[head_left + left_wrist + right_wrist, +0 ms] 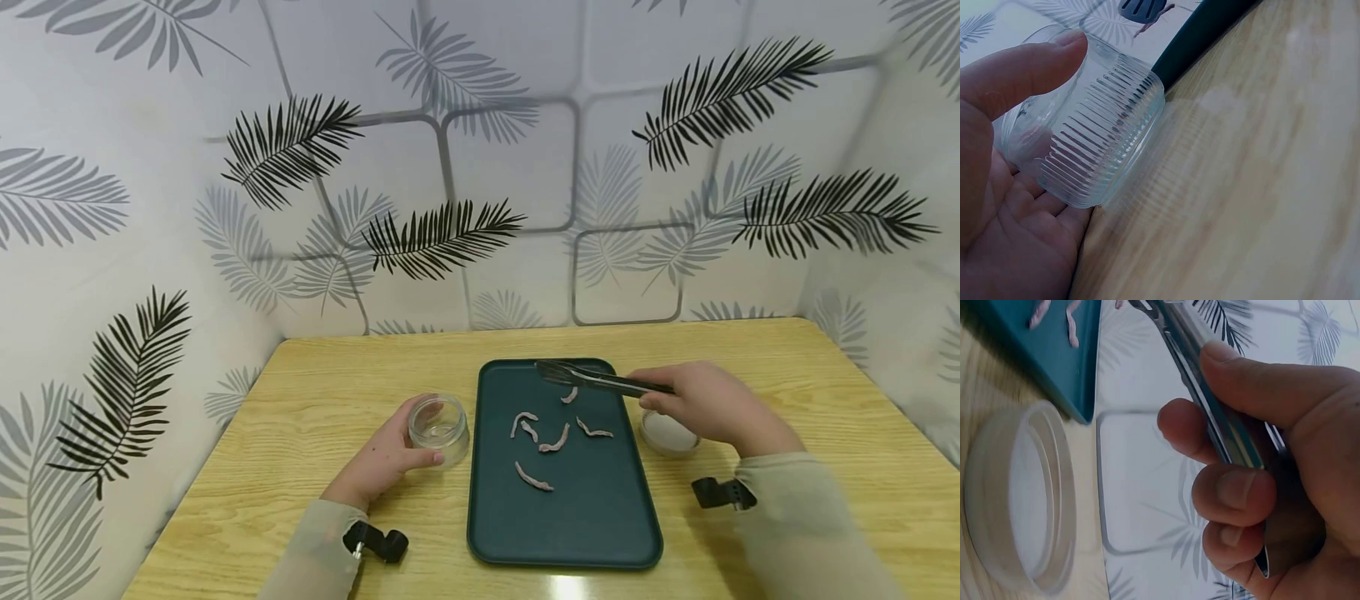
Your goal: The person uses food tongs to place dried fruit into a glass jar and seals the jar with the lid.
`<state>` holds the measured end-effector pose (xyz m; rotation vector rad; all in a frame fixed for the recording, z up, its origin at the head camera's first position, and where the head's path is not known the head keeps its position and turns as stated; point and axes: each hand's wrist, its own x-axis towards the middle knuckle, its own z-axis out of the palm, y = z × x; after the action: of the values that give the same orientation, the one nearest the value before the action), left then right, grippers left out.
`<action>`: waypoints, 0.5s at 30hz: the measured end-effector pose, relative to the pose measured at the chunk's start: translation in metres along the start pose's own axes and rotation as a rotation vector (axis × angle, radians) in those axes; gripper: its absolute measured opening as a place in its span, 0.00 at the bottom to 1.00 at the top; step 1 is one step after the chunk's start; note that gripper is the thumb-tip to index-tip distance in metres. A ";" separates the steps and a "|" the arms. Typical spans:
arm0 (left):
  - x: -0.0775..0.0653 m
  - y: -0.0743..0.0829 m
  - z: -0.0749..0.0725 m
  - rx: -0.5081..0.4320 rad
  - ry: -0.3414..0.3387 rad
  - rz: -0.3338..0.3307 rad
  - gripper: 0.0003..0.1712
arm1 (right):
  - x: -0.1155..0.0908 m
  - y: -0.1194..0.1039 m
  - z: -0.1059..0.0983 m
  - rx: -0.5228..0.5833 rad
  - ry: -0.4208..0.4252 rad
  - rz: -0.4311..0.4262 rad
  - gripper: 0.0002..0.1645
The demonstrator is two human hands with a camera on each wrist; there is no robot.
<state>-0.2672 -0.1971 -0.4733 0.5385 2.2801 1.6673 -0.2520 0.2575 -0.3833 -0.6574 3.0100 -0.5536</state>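
Note:
My left hand [387, 454] grips a clear ribbed glass jar [1100, 134] on the table just left of the dark green tray [570, 525], thumb and fingers on opposite sides of it. The jar's open mouth shows from above. My right hand [705, 404] holds a pair of tongs [600, 379] by the handles, fingers curled round them. Their dark slotted heads [1141, 9] reach over the tray's far end. Several thin pinkish strips, like shreds of meat, lie on the tray, among them a curved strip [555, 439]. Another strip [570, 395] shows right beside the tongs.
A round whitish lid [1063, 506] with its hollow side up lies right of the tray, partly beneath my right hand in the head view. The wood-grain table [352, 375] ends at a wall [510, 292] covered in a leaf pattern.

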 end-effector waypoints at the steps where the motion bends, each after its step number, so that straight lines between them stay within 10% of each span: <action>1: 0.000 0.000 0.000 0.002 0.001 0.000 0.50 | 0.001 -0.002 0.001 -0.003 0.000 -0.006 0.27; 15: -0.002 0.002 0.000 -0.003 -0.005 -0.007 0.50 | 0.009 -0.035 0.013 -0.007 0.015 -0.126 0.28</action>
<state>-0.2654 -0.1972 -0.4718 0.5332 2.2729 1.6642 -0.2453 0.2200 -0.3829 -0.8515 3.0012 -0.5541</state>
